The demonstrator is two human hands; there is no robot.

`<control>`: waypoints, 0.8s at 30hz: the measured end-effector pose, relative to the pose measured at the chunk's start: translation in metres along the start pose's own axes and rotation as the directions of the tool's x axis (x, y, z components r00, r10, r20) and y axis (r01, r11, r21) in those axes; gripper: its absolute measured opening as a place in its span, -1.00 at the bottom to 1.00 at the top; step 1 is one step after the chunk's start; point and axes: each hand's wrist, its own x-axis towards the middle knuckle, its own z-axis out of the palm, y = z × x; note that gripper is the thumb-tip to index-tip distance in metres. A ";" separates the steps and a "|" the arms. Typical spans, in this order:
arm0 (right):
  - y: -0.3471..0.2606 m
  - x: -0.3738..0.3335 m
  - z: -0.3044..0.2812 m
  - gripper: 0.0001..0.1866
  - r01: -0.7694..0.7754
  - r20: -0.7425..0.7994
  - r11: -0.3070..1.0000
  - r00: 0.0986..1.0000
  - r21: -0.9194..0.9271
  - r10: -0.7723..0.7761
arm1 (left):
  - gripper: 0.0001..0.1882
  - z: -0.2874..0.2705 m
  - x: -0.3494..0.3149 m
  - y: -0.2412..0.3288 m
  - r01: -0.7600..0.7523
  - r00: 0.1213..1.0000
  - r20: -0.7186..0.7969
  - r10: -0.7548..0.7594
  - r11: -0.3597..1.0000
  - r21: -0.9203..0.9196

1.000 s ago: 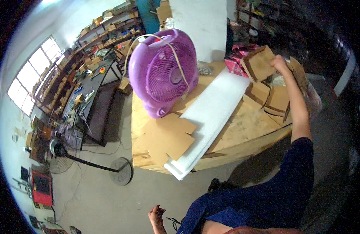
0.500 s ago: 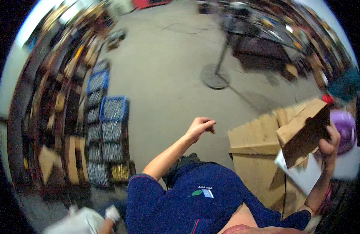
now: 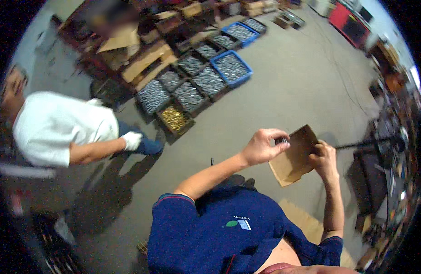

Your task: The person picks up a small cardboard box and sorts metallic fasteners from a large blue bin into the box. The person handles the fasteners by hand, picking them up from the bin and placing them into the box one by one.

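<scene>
My right hand (image 3: pixel 324 160) grips the side of an open brown cardboard box (image 3: pixel 295 155), with the fingers over its edge. The box is tilted, and I cannot see anything lying in it. My left hand (image 3: pixel 265 147) is at the box's left side, its thumb and fingers curled round a small dark, shiny metal piece (image 3: pixel 282 141). What kind of piece it is I cannot make out, as the fingers cover most of it.
Blue and dark crates (image 3: pixel 231 66) of grey metal parts stand on the floor, with a crate of gold-coloured parts (image 3: pixel 174 119) nearest. A person in a white shirt (image 3: pixel 66 128) and gloves is at left. Shelves (image 3: pixel 160 23) stand behind the crates; a cluttered bench (image 3: pixel 379 173) is at right.
My view has swung left, toward the crates and the other person. The cardboard box has come in front of me in my right hand. My left hand has moved up beside it.
</scene>
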 end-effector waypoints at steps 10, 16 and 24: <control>-0.088 0.068 0.103 -0.73 0.304 0.031 0.866 0.939 0.397 -0.344 | -0.73 -0.075 -0.089 -0.038 0.034 0.952 -0.238 0.191 0.707 0.706; -0.145 0.116 0.128 -0.64 0.374 0.181 0.860 0.873 0.348 -0.453 | -0.74 -0.121 -0.120 -0.034 0.210 0.880 -0.441 0.176 0.688 0.695; -0.181 0.176 0.198 -0.47 -0.016 0.366 0.572 0.782 0.820 -0.505 | -0.76 -0.178 -0.115 -0.026 0.338 0.806 -0.573 0.148 0.680 0.651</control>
